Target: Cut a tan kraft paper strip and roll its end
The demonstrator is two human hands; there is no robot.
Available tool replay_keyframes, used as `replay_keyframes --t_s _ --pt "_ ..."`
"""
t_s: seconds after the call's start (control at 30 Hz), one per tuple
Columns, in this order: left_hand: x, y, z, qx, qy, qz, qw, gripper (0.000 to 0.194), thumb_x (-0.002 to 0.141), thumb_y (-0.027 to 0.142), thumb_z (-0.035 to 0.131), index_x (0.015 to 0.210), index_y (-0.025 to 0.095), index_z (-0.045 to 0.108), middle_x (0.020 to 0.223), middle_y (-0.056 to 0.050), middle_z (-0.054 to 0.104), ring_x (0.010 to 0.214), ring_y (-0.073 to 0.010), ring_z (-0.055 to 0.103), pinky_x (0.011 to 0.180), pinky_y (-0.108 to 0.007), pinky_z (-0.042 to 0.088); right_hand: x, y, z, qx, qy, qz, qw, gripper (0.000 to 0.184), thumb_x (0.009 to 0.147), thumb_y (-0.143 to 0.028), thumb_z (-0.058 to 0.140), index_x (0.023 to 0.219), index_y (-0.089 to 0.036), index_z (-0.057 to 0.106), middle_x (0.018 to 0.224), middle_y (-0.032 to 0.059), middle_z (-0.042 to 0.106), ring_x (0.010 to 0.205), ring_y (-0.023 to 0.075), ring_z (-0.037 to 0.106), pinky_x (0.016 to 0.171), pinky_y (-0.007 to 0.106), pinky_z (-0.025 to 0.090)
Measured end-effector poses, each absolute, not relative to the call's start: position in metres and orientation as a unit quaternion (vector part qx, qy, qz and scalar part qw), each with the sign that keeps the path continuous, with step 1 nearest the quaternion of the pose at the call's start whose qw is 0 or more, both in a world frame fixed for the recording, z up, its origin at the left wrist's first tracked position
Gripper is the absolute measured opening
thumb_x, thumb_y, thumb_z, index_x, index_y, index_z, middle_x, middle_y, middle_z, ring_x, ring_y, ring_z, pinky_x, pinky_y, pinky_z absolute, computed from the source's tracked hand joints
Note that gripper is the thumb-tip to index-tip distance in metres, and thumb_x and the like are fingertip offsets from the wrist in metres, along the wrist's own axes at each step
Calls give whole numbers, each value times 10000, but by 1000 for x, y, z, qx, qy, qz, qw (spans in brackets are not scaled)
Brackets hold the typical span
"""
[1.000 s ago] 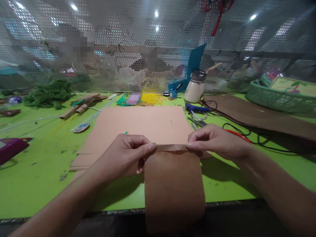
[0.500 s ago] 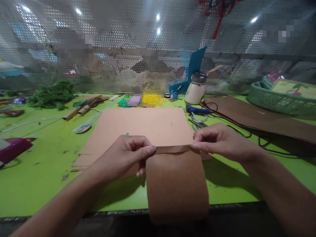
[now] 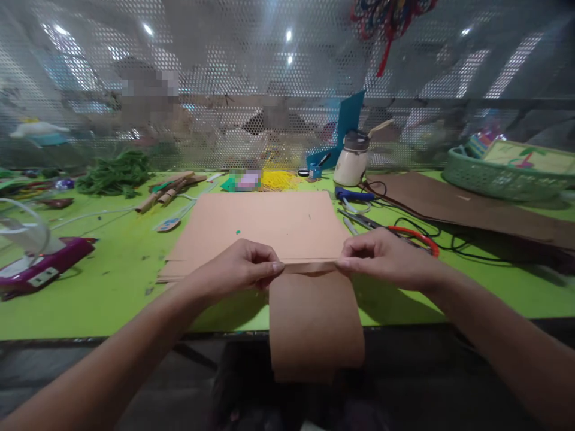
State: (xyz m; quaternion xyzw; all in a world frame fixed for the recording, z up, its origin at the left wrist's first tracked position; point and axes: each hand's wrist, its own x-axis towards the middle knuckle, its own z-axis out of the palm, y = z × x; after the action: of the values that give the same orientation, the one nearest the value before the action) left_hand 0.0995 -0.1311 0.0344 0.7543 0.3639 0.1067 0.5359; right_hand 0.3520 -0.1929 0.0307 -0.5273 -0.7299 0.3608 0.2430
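Observation:
A strip of brown kraft paper (image 3: 314,323) curves down over the table's front edge, its far end turned up in a narrow fold. My left hand (image 3: 247,263) pinches the left end of that fold between thumb and forefinger. At the right end, my right hand (image 3: 381,257) grips it the same way. Beneath and beyond the hands lies a stack of light brown paper sheets (image 3: 265,221). Scissors (image 3: 363,220) with an orange-red handle lie behind my right hand, which partly covers them. A blue glue gun (image 3: 354,194) is a little farther back.
On the green table (image 3: 112,305) a purple power strip (image 3: 54,266) stands at left. Green yarn (image 3: 114,173), rolled paper tubes (image 3: 168,193) and a cream jar (image 3: 351,161) are at the back. To the right are dark brown sheets (image 3: 431,197), a green basket (image 3: 498,176) and black cables.
The view has shifted, showing more of the power strip and the table's front edge. Both hands still pinch the fold, and the orange-red scissor handle has come into view.

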Motion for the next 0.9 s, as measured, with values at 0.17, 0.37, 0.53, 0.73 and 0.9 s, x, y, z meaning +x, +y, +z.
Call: replay_keyframes --t_s 0.17,0.37,0.53,0.73,0.9 --pt "97 -155 25 856 377 87 344 285 775 357 486 624 136 584 564 12 503 558 -112 428 511 -206 279 339 -221 17 -567 -753 267 198 246 786 -289 521 605 -132 577 562 -9 513 552 107 438 524 226 314" --pt "96 -163 14 888 430 58 151 267 785 373 458 701 177 619 652 -29 600 599 -152 503 520 -232 272 336 -221 -2 -564 -780 170 211 180 786 -265 546 661 -147 600 678 26 597 637 132 511 597 244 348" --pt "97 -164 11 882 453 50 123 250 769 396 484 717 184 607 714 -35 629 636 -162 530 522 -232 291 336 -222 -12 -576 -767 146 241 171 757 -256 604 623 -158 566 683 17 575 646 136 512 598 248 363" --pt "92 -160 4 878 462 82 96 228 761 415 535 761 191 574 721 -24 602 652 -172 528 532 -245 321 335 -226 -18 -567 -764 127 280 151 751 -232 632 648 -164 546 691 6 530 646 133 493 596 253 379" --pt "93 -161 -1 912 365 175 67 197 799 252 536 981 179 556 929 -55 548 790 -157 532 664 -261 408 335 -228 -21 -535 -781 107 304 147 776 -209 623 913 -163 605 791 26 532 709 141 497 659 269 411"
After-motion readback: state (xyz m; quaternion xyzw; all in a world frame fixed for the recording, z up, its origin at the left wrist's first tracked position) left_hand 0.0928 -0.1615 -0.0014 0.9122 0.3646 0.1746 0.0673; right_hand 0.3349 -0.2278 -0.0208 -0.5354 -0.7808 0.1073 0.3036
